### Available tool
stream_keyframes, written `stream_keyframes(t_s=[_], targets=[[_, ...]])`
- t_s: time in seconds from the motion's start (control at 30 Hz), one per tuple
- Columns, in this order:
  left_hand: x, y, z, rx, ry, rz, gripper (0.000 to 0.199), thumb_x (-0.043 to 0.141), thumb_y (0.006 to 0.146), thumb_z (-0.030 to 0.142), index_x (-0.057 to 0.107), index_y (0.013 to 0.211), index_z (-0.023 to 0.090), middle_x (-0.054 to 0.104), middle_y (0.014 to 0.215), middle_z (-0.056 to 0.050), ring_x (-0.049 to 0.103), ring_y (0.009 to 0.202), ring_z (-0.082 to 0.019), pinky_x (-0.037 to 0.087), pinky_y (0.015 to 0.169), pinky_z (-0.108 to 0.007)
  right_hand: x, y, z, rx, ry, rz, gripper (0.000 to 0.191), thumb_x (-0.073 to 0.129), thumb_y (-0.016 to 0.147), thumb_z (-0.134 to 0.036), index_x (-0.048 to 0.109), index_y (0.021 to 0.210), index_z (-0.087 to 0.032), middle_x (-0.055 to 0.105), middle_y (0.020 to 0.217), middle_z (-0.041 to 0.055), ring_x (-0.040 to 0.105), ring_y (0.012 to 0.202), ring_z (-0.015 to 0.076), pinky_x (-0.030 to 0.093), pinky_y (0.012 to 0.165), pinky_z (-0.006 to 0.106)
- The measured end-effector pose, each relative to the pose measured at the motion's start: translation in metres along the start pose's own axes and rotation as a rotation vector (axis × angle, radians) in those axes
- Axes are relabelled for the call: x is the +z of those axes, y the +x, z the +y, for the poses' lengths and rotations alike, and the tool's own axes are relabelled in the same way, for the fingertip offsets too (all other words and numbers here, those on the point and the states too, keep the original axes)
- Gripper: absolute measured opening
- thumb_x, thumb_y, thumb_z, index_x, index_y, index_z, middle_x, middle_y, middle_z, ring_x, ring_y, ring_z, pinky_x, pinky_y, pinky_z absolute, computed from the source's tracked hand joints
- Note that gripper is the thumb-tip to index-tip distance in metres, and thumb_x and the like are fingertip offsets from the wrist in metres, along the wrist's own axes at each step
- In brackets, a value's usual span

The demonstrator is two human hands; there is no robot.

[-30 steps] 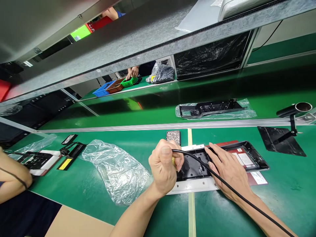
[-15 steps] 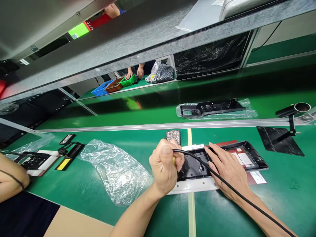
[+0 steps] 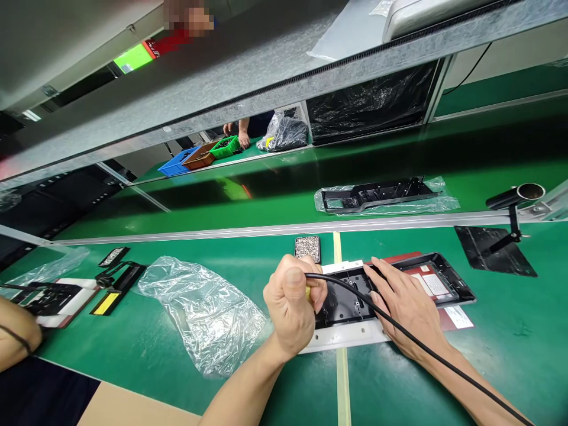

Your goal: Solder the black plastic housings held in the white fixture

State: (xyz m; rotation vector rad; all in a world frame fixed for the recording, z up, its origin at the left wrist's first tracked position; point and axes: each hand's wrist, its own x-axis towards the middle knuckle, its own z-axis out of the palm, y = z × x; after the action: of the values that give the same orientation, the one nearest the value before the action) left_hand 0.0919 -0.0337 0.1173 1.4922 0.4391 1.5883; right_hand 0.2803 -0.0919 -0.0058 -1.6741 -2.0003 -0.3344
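My left hand (image 3: 293, 305) is closed in a fist around a yellow-handled tool (image 3: 307, 291), mostly hidden by the fingers, with a black cable (image 3: 412, 335) running from its top toward the lower right. It is over the left part of a black plastic housing (image 3: 344, 302), which sits in a white fixture (image 3: 350, 337). My right hand (image 3: 410, 307) lies with fingers spread across the housing and the fixture's edge. A small tray of screws (image 3: 307, 247) stands just behind my left hand.
Left of my hands lies a crumpled clear bag (image 3: 208, 319). A black bracket with a yellow label (image 3: 106, 303) is farther left, near another person's arm (image 3: 18, 334). Behind the metal rail, a black part (image 3: 381, 194) rests on plastic. A tube stand (image 3: 515, 198) is at right.
The whole view has shifted slightly. My hands keep their places on the housing, fist and spread fingers alike. Across the bench, another person's hands have moved at the green bin.
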Motion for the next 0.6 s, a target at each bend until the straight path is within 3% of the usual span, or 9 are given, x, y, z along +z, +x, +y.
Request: stream_keyframes(t_s=[0.6], targets=[[-0.0024, -0.0005, 0.0015, -0.017, -0.006, 0.004, 0.044, 0.044, 0.110, 0.045, 0.048, 0.077, 0.017, 0.039, 0.053, 0.003, 0.038, 0.042, -0.009, 0.033, 0.042, -0.019, -0.0006, -0.0003, -0.0023, 0.010, 0.015, -0.013, 0.047, 0.047, 0.102, -0.025, 0.051, 0.147, -0.017, 0.046, 0.157, 0.0106, 0.051, 0.137, 0.0289, 0.046, 0.105, 0.045]])
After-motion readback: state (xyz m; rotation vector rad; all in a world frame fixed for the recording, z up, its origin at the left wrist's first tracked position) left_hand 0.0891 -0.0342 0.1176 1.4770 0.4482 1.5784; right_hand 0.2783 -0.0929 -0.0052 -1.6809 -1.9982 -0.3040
